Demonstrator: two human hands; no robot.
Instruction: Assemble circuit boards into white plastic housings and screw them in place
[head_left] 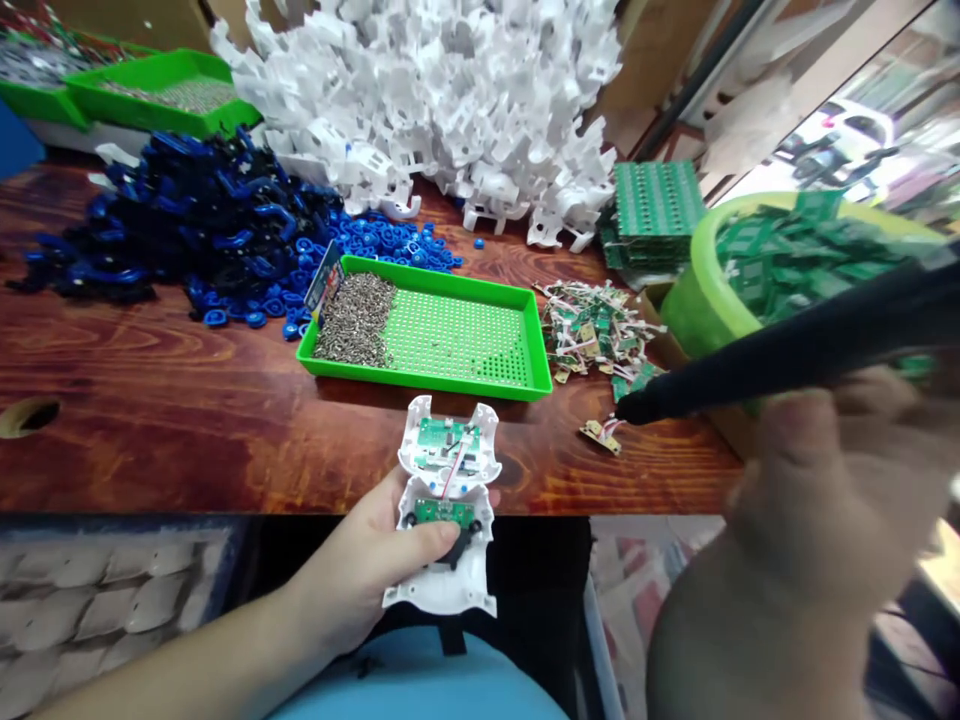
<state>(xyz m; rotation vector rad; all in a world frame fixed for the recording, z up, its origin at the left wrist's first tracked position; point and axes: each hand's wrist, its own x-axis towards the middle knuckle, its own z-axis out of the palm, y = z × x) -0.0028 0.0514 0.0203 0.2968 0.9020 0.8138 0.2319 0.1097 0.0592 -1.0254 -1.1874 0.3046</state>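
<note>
My left hand (397, 540) holds a white plastic housing (450, 590) at the table's front edge, its thumb pressed on a black part inside. The housing lies opened in two halves, with a green circuit board (448, 442) in the upper half, a smaller one in the lower, and thin wires between them. My right hand (832, 480), blurred, is wrapped round a long black tool (750, 350) at the right. The tool's tip is over a small board with wires (602, 436) on the table; whether they touch I cannot tell.
A green tray (442, 378) with small screws (356, 320) stands mid-table. Behind are white housings (450, 100) and blue and black parts (195, 220). At the right are wired boards (596, 325), stacked green panels (656, 200) and a green tub (701, 290) of boards.
</note>
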